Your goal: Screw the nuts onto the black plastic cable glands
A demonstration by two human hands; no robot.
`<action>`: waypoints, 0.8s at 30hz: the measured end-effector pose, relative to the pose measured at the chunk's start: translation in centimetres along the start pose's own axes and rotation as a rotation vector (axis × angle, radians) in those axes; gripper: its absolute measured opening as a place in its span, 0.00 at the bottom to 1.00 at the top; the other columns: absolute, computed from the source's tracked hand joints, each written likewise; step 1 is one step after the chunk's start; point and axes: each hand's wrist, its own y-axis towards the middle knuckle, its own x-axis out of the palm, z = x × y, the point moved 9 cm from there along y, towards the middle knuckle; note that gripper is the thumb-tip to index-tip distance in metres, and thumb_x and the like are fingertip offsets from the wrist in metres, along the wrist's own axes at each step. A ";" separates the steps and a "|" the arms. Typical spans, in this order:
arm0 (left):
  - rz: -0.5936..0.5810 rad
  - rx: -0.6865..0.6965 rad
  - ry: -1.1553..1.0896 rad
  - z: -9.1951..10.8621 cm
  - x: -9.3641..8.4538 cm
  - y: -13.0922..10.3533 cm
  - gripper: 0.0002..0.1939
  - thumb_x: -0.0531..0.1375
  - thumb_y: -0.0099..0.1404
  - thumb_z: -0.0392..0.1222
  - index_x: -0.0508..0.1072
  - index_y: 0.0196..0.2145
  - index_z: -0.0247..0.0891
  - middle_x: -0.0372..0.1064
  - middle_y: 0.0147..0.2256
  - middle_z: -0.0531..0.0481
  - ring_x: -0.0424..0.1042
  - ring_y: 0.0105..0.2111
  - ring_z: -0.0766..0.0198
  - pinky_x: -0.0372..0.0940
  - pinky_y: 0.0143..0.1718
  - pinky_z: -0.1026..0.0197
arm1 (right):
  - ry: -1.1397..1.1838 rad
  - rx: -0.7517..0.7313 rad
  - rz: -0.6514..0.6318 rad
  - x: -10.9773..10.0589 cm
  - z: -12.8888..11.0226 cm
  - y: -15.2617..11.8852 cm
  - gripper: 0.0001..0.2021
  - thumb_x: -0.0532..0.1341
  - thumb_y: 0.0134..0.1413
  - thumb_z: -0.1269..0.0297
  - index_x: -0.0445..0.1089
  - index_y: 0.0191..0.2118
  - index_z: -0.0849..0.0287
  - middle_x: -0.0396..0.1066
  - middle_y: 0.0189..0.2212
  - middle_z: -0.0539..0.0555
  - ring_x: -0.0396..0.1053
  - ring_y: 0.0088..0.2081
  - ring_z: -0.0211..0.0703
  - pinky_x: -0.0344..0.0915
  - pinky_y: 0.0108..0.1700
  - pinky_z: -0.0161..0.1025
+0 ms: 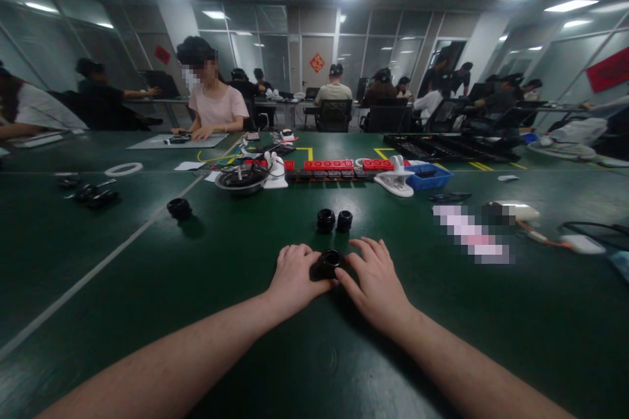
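A black ring-shaped part point(331, 260) with a hollow top stands on the green table between my hands. My left hand point(295, 277) is at its left side, thumb in front and fingers curled round it. On the right, my right hand point(376, 280) has its thumb close to the part and its fingers spread apart. Just beyond stand two similar black parts, one point(325, 220) at the left and a smaller one point(344, 220) beside it. Another black part point(179, 209) stands farther left.
Across the table are a metal bowl point(242, 177), red and black strips point(328, 165), a white clamp point(396, 178) and a blue bin point(428, 176). Cables and a white device point(518, 211) lie right. A person point(216, 101) works at the far left side.
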 end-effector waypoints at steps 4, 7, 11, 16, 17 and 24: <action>-0.004 0.013 0.007 0.2 0.1 -0.2 0.16 0.59 0.50 0.54 0.69 0.33 0.42 0.61 0.32 0.51 0.59 0.37 0.58 0.53 0.43 0.53 | 0.000 0.000 -0.004 0.5 0.2 0.0 0.14 0.50 0.53 0.56 0.67 0.35 0.59 0.63 0.45 0.59 0.54 0.50 0.52 0.47 0.53 0.56; -0.023 0.027 0.015 0.6 0.1 -0.3 0.15 0.59 0.50 0.51 0.69 0.34 0.41 0.61 0.33 0.51 0.59 0.37 0.58 0.53 0.43 0.53 | 0.019 -0.012 -0.004 0.6 -0.1 0.0 0.16 0.51 0.52 0.54 0.67 0.36 0.59 0.63 0.45 0.59 0.55 0.50 0.53 0.47 0.53 0.57; -0.059 0.026 0.045 1.1 0.2 -0.5 0.14 0.58 0.51 0.47 0.69 0.36 0.42 0.60 0.33 0.50 0.58 0.37 0.58 0.53 0.44 0.53 | 0.036 -0.022 -0.011 0.6 -0.5 0.2 0.20 0.54 0.47 0.49 0.67 0.37 0.61 0.63 0.45 0.60 0.55 0.50 0.54 0.46 0.54 0.56; -0.091 0.017 0.054 1.3 0.3 -0.5 0.14 0.58 0.50 0.47 0.69 0.36 0.42 0.60 0.34 0.50 0.58 0.38 0.57 0.53 0.45 0.53 | 0.068 -0.006 -0.026 0.7 -0.5 0.4 0.24 0.58 0.41 0.46 0.67 0.38 0.62 0.63 0.44 0.61 0.57 0.47 0.54 0.53 0.50 0.53; -0.091 0.019 0.048 1.3 0.3 -0.5 0.14 0.58 0.50 0.46 0.69 0.36 0.42 0.60 0.34 0.50 0.58 0.38 0.57 0.53 0.45 0.53 | 0.085 0.004 -0.026 0.7 -0.4 0.4 0.25 0.58 0.41 0.46 0.67 0.39 0.62 0.63 0.43 0.60 0.58 0.46 0.53 0.55 0.48 0.51; -0.074 0.057 -0.007 1.5 0.3 -0.6 0.13 0.58 0.51 0.45 0.68 0.35 0.41 0.61 0.33 0.50 0.59 0.38 0.57 0.53 0.45 0.51 | 0.181 0.068 -0.015 0.7 -0.3 0.3 0.20 0.59 0.44 0.55 0.65 0.42 0.61 0.64 0.34 0.57 0.60 0.38 0.47 0.60 0.39 0.44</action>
